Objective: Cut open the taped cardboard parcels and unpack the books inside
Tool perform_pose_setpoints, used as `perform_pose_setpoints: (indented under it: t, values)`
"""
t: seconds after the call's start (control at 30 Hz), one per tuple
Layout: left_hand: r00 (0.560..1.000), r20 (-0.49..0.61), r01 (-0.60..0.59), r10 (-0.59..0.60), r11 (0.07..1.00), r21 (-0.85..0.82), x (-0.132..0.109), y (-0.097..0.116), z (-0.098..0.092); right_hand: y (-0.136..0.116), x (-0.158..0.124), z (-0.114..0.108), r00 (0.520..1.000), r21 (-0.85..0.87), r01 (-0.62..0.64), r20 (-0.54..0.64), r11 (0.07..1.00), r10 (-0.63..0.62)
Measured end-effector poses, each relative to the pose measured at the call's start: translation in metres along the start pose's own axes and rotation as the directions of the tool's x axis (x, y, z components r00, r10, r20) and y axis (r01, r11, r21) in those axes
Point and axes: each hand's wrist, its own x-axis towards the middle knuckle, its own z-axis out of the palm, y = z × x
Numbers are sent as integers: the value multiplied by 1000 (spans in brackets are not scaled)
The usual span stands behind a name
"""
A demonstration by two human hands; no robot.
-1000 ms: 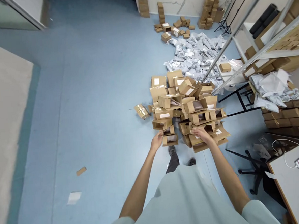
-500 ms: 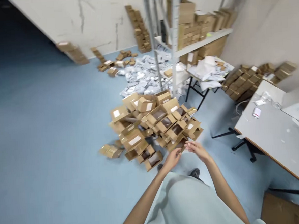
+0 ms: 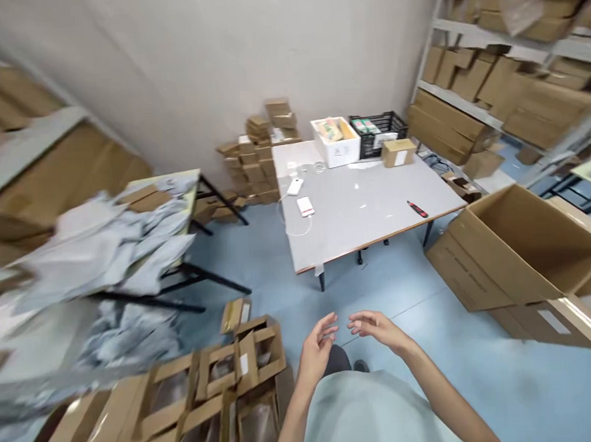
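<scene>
My left hand point(image 3: 319, 345) is held in front of my body with its fingers apart and curved, holding nothing. Facing it across a small gap is my right hand point(image 3: 378, 330), also with nothing in it and its fingers loosely spread. Both are over the blue floor, short of the grey table point(image 3: 346, 224). Stacked open cardboard boxes point(image 3: 246, 359) lie to the left of my left hand, which does not touch them.
On the table are a phone point(image 3: 305, 206), a red and black tool point(image 3: 417, 209), a white box point(image 3: 340, 153) and a black crate point(image 3: 388, 143). A large open carton point(image 3: 488, 262) stands right. Grey bags cover a left table point(image 3: 193, 180).
The view has swung to the right, from the box pile to the grey table. Both hands have moved away from the boxes and remain without anything in them.
</scene>
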Motion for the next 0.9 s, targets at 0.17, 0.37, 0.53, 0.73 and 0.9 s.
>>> perform_pose_setpoints:
  t: [0.17,0.37,0.53,0.73,0.9]
  values:
    - [979,202,28,-27,1000,-3,92,36,44,-22,24,-64,978,90,16,-207,996,3]
    - [938,341,75,-66,997,-14,214,70,86,-79,74,-129,936,131,30,-352,991,18]
    - [863,500,45,-76,996,73,318,113,130,-132,92,-182,853,164,119,-522,979,-16]
    - [733,674,-70,-90,976,206,433,162,203,-146,80,-227,684,296,225,-727,928,67]
    - [571,814,-164,-109,956,243,475,184,299,-131,50,-258,527,387,315,-831,867,180]
